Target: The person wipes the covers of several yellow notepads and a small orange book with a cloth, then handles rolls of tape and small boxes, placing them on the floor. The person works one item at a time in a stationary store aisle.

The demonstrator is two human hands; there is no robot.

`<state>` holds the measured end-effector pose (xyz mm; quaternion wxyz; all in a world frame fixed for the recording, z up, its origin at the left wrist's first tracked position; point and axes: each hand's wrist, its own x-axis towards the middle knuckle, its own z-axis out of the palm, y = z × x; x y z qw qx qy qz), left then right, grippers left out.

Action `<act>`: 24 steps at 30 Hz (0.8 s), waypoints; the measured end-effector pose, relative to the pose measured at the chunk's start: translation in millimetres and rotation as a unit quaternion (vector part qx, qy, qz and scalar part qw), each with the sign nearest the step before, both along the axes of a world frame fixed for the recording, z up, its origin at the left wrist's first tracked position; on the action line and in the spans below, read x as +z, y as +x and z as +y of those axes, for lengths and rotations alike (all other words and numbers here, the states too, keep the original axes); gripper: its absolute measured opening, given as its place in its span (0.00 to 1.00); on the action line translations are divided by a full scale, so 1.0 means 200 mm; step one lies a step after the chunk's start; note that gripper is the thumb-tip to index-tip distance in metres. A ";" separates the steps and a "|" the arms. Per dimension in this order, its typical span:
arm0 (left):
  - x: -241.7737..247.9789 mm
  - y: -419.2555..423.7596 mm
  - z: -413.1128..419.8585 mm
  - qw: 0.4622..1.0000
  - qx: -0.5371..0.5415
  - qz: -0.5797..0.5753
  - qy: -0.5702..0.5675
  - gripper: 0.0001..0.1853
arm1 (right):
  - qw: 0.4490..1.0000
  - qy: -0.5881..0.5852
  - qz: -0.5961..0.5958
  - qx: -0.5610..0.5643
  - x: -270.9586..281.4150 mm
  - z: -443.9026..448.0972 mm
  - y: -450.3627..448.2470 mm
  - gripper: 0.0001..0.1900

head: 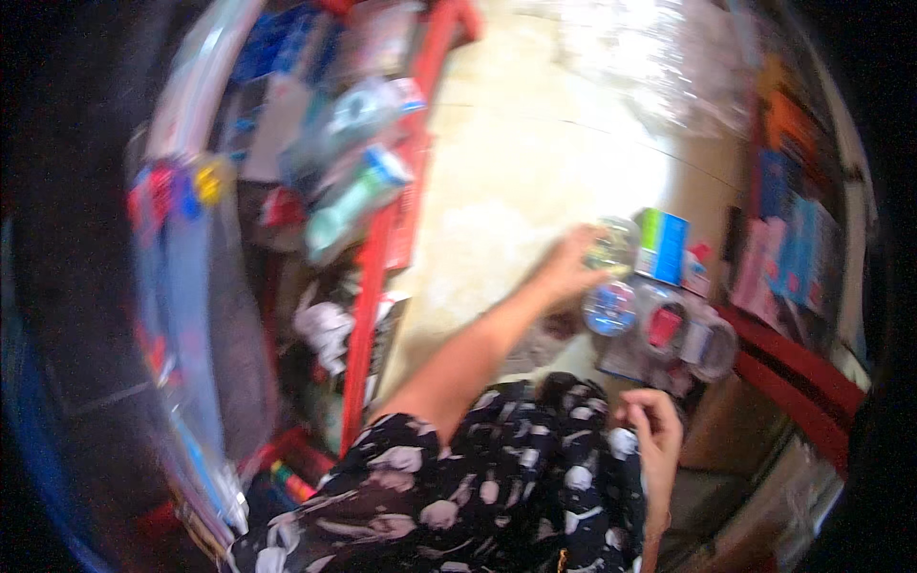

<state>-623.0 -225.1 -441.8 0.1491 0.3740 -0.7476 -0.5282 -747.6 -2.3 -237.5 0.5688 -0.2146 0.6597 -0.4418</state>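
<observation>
My left hand (577, 261) reaches across the pale floor and has its fingers around the left side of a clear round container (613, 247) with yellowish contents. Just below it stands another clear round container (609, 308) with blue and red contents. A blue, green and white box (663, 246) is right of the held container. My right hand (655, 422) is held near my body with curled fingers, below several clear containers, one with a red item (665, 325); whether it holds anything small is unclear. The picture is blurred.
A red frame edge (365, 336) runs along the left, with wrapped goods and a green-and-blue container (358, 204) beside it. Crumpled clear plastic (666, 64) lies at the top. On the right are a red rail (795, 387) and pink and blue boxes (799, 251).
</observation>
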 end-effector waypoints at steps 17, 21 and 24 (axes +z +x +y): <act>0.60 1.71 -0.27 0.747 0.663 0.027 0.050 0.32 | 0.994 0.026 -0.101 0.032 -0.04 -0.06 0.11 0.06; 0.63 1.57 -0.33 0.839 0.532 -0.095 -0.068 0.40 | 0.996 0.013 -0.080 0.049 -0.04 -0.06 0.13 0.06; 0.64 1.53 -0.33 0.846 0.518 -0.118 -0.050 0.37 | 0.995 0.005 -0.086 0.046 -0.04 -0.06 0.15 0.06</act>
